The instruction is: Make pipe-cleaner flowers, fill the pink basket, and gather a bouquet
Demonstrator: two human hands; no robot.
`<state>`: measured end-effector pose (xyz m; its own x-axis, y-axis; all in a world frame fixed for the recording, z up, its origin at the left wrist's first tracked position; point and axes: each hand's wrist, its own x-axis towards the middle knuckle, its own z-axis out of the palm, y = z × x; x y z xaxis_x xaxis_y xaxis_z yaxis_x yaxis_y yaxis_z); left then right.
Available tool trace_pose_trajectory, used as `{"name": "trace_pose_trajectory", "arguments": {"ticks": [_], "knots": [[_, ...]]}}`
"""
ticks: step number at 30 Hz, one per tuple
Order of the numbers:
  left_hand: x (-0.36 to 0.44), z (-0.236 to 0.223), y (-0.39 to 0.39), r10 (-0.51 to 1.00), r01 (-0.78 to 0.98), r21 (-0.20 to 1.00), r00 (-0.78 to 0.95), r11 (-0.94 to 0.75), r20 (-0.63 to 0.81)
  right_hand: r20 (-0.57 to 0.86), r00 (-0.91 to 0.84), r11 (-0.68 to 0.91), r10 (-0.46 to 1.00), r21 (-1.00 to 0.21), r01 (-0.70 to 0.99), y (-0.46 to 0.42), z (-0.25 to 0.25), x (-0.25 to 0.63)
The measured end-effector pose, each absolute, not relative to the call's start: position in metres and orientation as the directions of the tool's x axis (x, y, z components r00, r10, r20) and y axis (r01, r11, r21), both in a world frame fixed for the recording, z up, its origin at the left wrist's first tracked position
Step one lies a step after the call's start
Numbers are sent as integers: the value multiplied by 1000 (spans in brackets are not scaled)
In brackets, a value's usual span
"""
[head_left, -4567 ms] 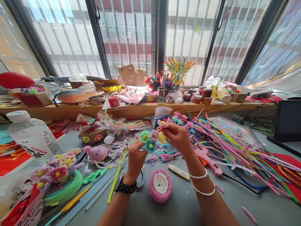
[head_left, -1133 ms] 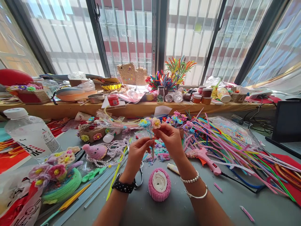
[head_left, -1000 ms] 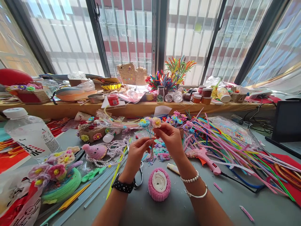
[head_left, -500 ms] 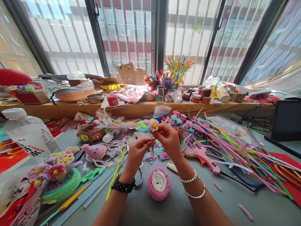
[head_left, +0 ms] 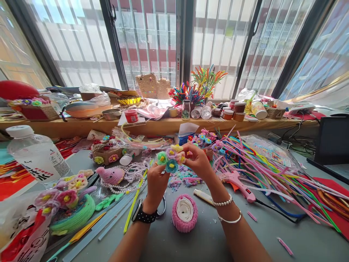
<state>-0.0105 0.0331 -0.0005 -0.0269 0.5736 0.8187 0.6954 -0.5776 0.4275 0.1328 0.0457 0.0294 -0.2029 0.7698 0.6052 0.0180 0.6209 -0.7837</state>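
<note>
A small bunch of pipe-cleaner flowers [head_left: 171, 158] in green, teal, lilac, yellow and pink is held up over the middle of the table, its blooms facing me. Closed beneath the blooms, my left hand [head_left: 158, 182] grips the bunch; the stems are hidden behind it. My right hand [head_left: 198, 160] pinches at the bunch's right edge, fingertips against the pink and yellow flowers. Below both hands stands a pink fuzzy round pot [head_left: 184, 225] with a rolled white filling [head_left: 185, 209] in its top.
A pink glue gun [head_left: 240, 185] lies right, beside a heap of coloured pipe cleaners [head_left: 261, 167]. Left are a water bottle [head_left: 35, 156], a green flower piece [head_left: 73, 216], clear glue sticks [head_left: 100, 222] and a bead string [head_left: 136, 174]. A cream-handled tool [head_left: 203, 196] lies behind the pot.
The bunch has tilted toward me, so its blooms now face my view and the stems no longer show. My left hand has risen and turned, while my right hand stays at the flowers' right side.
</note>
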Motion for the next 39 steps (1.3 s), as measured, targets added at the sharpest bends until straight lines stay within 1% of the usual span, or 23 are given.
{"name": "trace_pose_trajectory", "arguments": {"ticks": [3, 6, 9, 12, 14, 17, 22, 25, 28, 32, 35, 39], "knots": [[-8, 1, 32, 594, 619, 434, 65, -654, 802, 612, -331, 668, 718, -740, 79, 46, 32, 144], [-6, 3, 32, 603, 551, 436, 160, -712, 782, 604, -453, 709, 655, -699, 92, 44, 36, 152], [-5, 4, 32, 590, 516, 419, 223, -747, 776, 582, -520, 714, 625, -696, 79, 43, 37, 155], [-6, 3, 33, 588, 497, 420, 249, -760, 769, 571, -544, 714, 614, -696, 74, 44, 37, 155], [-7, 0, 34, 627, 503, 458, 241, -733, 740, 579, -528, 713, 621, -697, 74, 44, 37, 154], [-6, -1, 35, 692, 515, 528, 193, -675, 696, 604, -448, 706, 659, -703, 89, 44, 36, 149], [-2, 2, 33, 780, 403, 688, 119, -603, 614, 615, -182, 640, 768, -718, 275, 43, 32, 131], [-2, 1, 34, 795, 394, 716, 69, -577, 603, 620, -57, 599, 783, -726, 338, 42, 29, 121], [-4, -1, 35, 760, 450, 668, 37, -593, 649, 621, -68, 602, 781, -721, 343, 43, 27, 118], [-7, -2, 36, 745, 510, 622, 56, -594, 665, 587, -207, 622, 783, -723, 299, 46, 26, 124], [-7, -1, 36, 760, 504, 633, 75, -587, 645, 599, -217, 637, 771, -712, 297, 47, 25, 126], [-7, -1, 36, 784, 505, 666, 34, -549, 620, 626, -170, 644, 761, -697, 315, 47, 24, 123]]}}
